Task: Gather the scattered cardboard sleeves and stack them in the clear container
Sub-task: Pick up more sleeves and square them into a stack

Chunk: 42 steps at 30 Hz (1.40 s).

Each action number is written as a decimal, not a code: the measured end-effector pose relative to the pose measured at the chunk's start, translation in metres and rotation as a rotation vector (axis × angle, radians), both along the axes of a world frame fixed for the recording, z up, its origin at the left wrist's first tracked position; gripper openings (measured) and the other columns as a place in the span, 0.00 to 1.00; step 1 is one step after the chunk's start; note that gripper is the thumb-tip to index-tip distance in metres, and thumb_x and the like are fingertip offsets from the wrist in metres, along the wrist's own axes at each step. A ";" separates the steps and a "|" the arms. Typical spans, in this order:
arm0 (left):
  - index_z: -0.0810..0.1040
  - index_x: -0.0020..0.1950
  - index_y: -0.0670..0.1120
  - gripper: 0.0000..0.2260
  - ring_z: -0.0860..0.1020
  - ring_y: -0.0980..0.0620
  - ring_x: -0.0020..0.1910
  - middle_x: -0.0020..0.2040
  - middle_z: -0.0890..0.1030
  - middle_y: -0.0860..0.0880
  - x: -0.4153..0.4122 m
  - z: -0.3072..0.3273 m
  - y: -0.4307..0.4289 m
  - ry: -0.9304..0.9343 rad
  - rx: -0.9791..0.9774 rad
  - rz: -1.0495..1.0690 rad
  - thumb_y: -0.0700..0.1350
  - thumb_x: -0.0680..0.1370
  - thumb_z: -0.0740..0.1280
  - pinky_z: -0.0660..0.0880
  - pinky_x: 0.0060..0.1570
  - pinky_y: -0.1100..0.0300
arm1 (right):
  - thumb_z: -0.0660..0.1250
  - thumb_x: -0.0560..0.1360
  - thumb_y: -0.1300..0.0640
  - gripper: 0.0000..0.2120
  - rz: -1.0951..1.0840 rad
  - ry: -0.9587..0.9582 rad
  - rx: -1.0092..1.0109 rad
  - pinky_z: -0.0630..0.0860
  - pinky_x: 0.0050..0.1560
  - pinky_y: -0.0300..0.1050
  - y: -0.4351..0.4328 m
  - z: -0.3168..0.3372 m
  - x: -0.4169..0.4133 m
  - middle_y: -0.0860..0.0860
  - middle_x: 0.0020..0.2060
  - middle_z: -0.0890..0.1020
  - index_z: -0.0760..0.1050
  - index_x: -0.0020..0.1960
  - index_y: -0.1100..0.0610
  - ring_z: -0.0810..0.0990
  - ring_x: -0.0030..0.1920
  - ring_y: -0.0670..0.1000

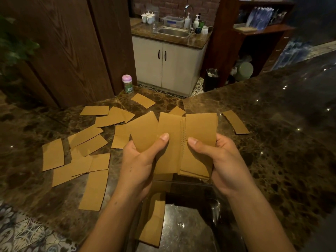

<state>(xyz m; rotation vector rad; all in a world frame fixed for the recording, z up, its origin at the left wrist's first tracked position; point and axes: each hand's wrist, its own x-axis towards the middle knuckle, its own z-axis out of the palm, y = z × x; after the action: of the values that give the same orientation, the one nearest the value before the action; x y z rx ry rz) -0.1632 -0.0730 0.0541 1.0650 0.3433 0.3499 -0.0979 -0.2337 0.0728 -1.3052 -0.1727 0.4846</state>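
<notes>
Both hands hold a fanned bundle of flat brown cardboard sleeves (174,142) above the counter. My left hand (140,160) grips its left part, thumb on top. My right hand (216,159) grips its right part, thumb pressing near a dotted seam. Right below the bundle stands the clear container (216,206), with one sleeve (154,224) leaning against its left wall. Several more sleeves (87,153) lie scattered over the marble counter to the left, and one sleeve (235,121) lies to the right.
A small jar with a pink lid (127,83) stands at the counter's far edge. The dark marble counter (272,142) runs off to the right. Beyond it are a sink cabinet (169,60) and wooden panels.
</notes>
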 end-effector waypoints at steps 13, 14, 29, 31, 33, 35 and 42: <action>0.80 0.55 0.52 0.10 0.86 0.52 0.47 0.48 0.86 0.53 -0.001 -0.001 -0.003 0.132 0.231 0.079 0.43 0.75 0.73 0.83 0.43 0.57 | 0.71 0.78 0.60 0.12 -0.131 -0.203 -0.093 0.84 0.47 0.42 0.006 -0.002 0.004 0.48 0.52 0.88 0.81 0.60 0.51 0.87 0.52 0.48; 0.80 0.55 0.50 0.09 0.86 0.49 0.47 0.47 0.87 0.49 -0.001 0.002 -0.002 0.169 0.099 0.051 0.46 0.76 0.72 0.83 0.42 0.55 | 0.71 0.78 0.61 0.12 -0.105 -0.189 -0.029 0.84 0.48 0.43 0.003 -0.002 0.006 0.49 0.52 0.89 0.81 0.60 0.53 0.87 0.53 0.50; 0.78 0.59 0.41 0.19 0.86 0.47 0.39 0.41 0.87 0.43 -0.008 0.014 0.018 0.235 -0.240 -0.266 0.41 0.69 0.72 0.82 0.33 0.56 | 0.77 0.71 0.71 0.23 0.525 -0.943 -0.531 0.79 0.65 0.53 -0.037 0.015 0.026 0.39 0.63 0.84 0.87 0.58 0.48 0.79 0.68 0.45; 0.76 0.63 0.42 0.24 0.86 0.46 0.43 0.48 0.87 0.42 -0.009 0.011 0.021 0.249 -0.191 -0.218 0.40 0.67 0.74 0.82 0.35 0.56 | 0.77 0.73 0.68 0.18 0.537 -0.786 -0.461 0.81 0.60 0.45 -0.040 0.021 0.025 0.42 0.61 0.85 0.87 0.58 0.51 0.82 0.63 0.45; 0.76 0.62 0.45 0.23 0.87 0.48 0.43 0.47 0.87 0.45 -0.010 0.007 0.021 0.232 -0.130 -0.190 0.41 0.68 0.74 0.82 0.35 0.56 | 0.77 0.75 0.61 0.11 0.547 -0.628 -0.383 0.82 0.48 0.40 -0.041 0.024 0.025 0.44 0.50 0.87 0.86 0.55 0.50 0.85 0.50 0.45; 0.76 0.60 0.47 0.19 0.86 0.50 0.42 0.44 0.87 0.49 -0.012 0.009 0.019 0.198 -0.048 -0.212 0.41 0.71 0.73 0.82 0.36 0.58 | 0.75 0.74 0.53 0.07 0.480 -0.511 -0.312 0.80 0.41 0.40 -0.039 0.024 0.025 0.46 0.43 0.85 0.84 0.52 0.48 0.84 0.42 0.45; 0.76 0.58 0.50 0.19 0.85 0.50 0.47 0.47 0.86 0.51 -0.015 0.008 0.015 0.163 0.163 -0.289 0.43 0.71 0.77 0.82 0.42 0.59 | 0.74 0.75 0.51 0.13 0.367 -0.317 -0.318 0.80 0.53 0.51 -0.019 0.026 0.034 0.51 0.52 0.87 0.82 0.59 0.50 0.86 0.53 0.53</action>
<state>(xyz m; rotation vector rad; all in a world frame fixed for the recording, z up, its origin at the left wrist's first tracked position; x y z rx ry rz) -0.1781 -0.0583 0.0621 1.2881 0.3041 0.0317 -0.0637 -0.2528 0.0985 -1.6694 -0.6282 0.6305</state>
